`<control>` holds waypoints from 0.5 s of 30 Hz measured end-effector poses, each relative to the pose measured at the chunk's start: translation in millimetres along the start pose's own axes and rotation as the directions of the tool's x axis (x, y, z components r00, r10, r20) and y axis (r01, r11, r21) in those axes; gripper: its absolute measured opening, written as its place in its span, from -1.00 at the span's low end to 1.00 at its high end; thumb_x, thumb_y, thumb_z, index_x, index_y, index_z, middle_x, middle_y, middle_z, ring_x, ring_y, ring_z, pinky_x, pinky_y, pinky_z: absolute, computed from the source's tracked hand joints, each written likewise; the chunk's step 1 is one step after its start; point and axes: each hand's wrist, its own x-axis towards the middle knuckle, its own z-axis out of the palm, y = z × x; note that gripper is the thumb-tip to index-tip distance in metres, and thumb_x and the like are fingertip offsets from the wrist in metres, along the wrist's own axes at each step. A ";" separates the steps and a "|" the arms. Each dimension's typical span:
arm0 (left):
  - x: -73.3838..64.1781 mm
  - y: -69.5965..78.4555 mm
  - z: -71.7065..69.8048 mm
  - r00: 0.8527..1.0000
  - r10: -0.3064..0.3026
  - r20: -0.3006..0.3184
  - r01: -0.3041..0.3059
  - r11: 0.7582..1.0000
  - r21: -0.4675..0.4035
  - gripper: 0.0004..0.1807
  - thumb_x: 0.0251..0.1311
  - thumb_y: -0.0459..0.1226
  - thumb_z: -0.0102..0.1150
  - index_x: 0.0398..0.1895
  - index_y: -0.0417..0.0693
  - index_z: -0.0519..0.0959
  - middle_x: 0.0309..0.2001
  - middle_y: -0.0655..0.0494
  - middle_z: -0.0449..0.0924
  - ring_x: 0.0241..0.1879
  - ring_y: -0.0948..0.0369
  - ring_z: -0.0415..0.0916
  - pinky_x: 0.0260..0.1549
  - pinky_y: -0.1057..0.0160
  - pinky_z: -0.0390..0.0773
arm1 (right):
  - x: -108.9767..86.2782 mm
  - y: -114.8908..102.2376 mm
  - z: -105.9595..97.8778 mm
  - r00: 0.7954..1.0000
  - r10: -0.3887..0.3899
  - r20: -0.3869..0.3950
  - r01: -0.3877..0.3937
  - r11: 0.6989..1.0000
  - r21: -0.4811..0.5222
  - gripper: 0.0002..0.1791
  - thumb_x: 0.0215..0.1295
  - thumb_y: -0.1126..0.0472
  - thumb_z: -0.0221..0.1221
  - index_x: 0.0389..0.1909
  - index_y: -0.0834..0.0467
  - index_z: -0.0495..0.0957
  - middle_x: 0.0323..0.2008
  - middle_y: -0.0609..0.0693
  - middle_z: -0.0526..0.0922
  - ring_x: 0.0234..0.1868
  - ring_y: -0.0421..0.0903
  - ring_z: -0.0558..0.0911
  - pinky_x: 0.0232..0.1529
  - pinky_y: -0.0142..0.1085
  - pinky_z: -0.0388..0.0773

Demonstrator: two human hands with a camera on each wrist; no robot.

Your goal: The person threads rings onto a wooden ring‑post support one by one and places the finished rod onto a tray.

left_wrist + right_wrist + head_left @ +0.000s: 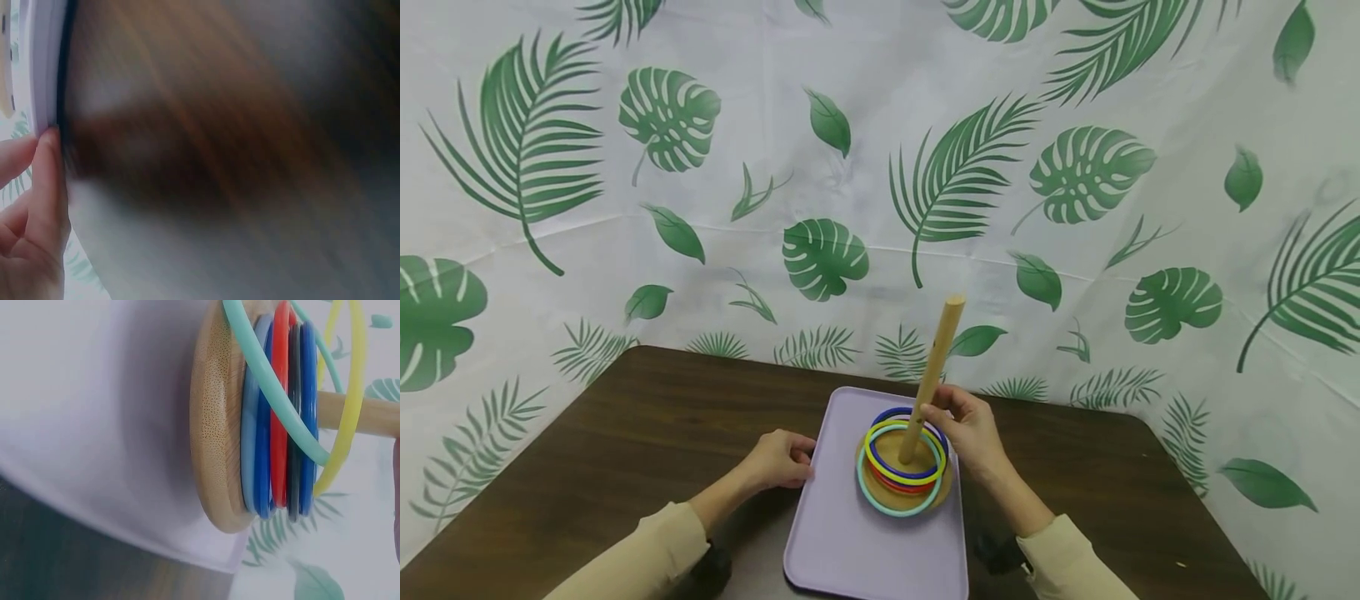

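A wooden post [934, 367] on a round wooden base [215, 425] stands on a lilac tray [831, 533]. Around the post lie several rings. In the right wrist view, blue, a red ring [280, 412] and dark ones are stacked near the base. A turquoise ring [275, 387] and a yellow ring [350, 400] sit tilted outside that stack. My right hand [970, 429] pinches the post above the rings; its far fingers are partly hidden behind it. At the tray's left edge, my left hand [778, 458] pinches the rim between thumb and fingers [49, 181].
The tray lies on a dark wood table [700, 417]. Behind the table hangs a white cloth [737, 292] with green leaf prints, close to the far edge. Dark wrist bands show at both sleeves.
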 end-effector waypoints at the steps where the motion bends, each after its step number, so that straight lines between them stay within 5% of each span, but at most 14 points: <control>1: 0.7 1.7 3.7 1.000 -0.006 -0.002 0.006 1.000 -0.007 -0.54 -0.15 -0.56 0.29 -0.05 -0.53 0.52 -0.55 0.04 0.57 -0.58 0.28 0.52 -0.54 0.22 0.69 | -0.3 1.0 -0.1 1.000 -0.003 0.004 0.003 1.000 -0.005 -0.81 0.14 0.41 0.25 -0.25 0.45 0.57 -0.46 -0.18 0.60 -0.36 -0.28 0.54 -0.32 -0.53 0.49; 15: 4.0 7.8 23.6 0.999 -0.049 -0.014 0.049 0.998 -0.031 -0.49 -0.13 -0.59 0.25 0.02 -0.52 0.47 -0.55 0.01 0.55 -0.62 0.24 0.55 -0.59 0.21 0.68 | -3.3 11.2 -5.4 0.999 0.003 0.046 0.001 0.997 -0.082 -0.79 0.16 0.36 0.25 -0.19 0.37 0.59 -0.35 0.19 0.64 -0.30 -0.28 0.53 -0.20 -0.44 0.52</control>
